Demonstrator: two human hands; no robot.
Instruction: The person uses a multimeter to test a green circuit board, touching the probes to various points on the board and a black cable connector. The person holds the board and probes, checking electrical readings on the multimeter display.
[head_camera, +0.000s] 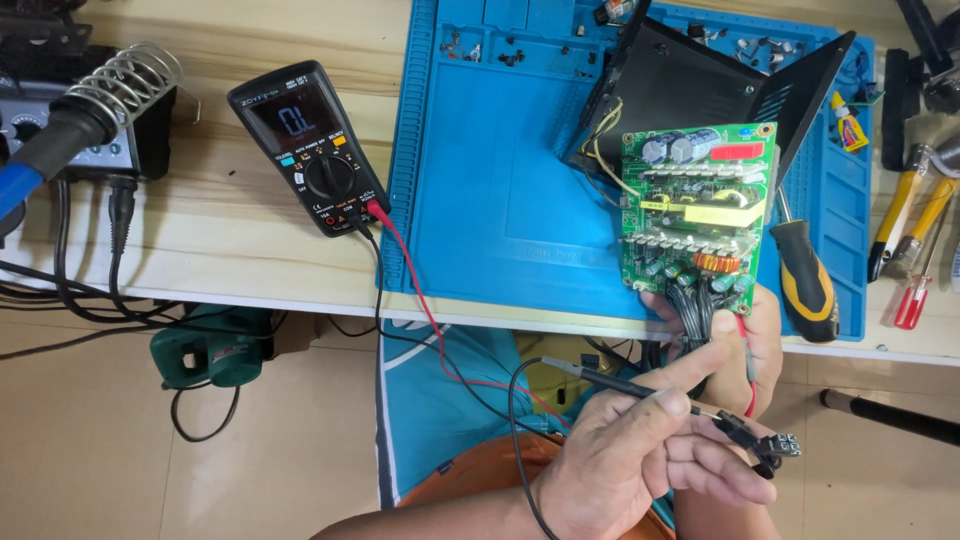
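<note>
Pinching black probe (610, 381) in left hand (625, 455), gripping cable bundle (700, 310) just under green circuit board (695, 205) in right hand (755, 345) — light, rigid, fragile — best taken by edges, off solder side.

Bright, even light; sharp focus

Electronics repair workshop: multimeter (308, 145), soldering iron (60, 135), blue mat (490, 190).
</note>
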